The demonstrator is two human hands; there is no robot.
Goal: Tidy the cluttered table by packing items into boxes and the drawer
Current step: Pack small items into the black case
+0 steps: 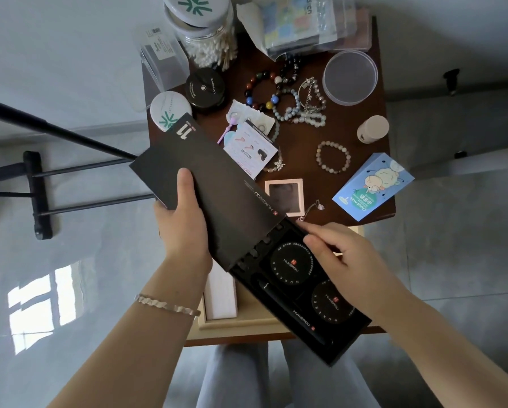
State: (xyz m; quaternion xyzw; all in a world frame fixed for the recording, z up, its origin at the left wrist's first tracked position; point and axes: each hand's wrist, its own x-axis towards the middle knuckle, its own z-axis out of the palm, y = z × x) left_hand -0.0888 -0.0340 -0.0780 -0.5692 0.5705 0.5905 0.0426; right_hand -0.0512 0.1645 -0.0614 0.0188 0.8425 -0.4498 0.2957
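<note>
Two hands hold a long black Hukerou box over the near edge of a small dark wooden table (pixel 299 142). The left hand (pixel 185 219) grips the box's black sleeve (pixel 217 184), with the thumb lying flat on top and the fingers wrapped out of sight underneath. The right hand (pixel 344 254) pinches the inner tray (pixel 305 293) at its right edge, thumb on the top face and forefinger stretched along the side. How the other fingers lie cannot be told.

The tray stands partly out of the sleeve toward the person and is tilted across the view. Its bared part shows two round black discs (pixel 291 267) and a slim black stick beside them. A silver bracelet (pixel 167 304) circles the left wrist.

Under the box a pale wooden drawer (pixel 238 323) stands open, with a light pink box (pixel 220 295) inside at its left.

On the table, just past the sleeve, lie a pink square box (pixel 285 195), a printed instruction card (pixel 251 150) and a blue goat-milk carton (pixel 373 187). Farther back are several beaded bracelets (pixel 263 91) and a pale bead bracelet (pixel 332 157). With them are a small white bottle (pixel 372 129), a clear round dish (pixel 349 76) and a black compact (pixel 204 89). A jar of cotton swabs (pixel 211 45) stands at the back.
</note>
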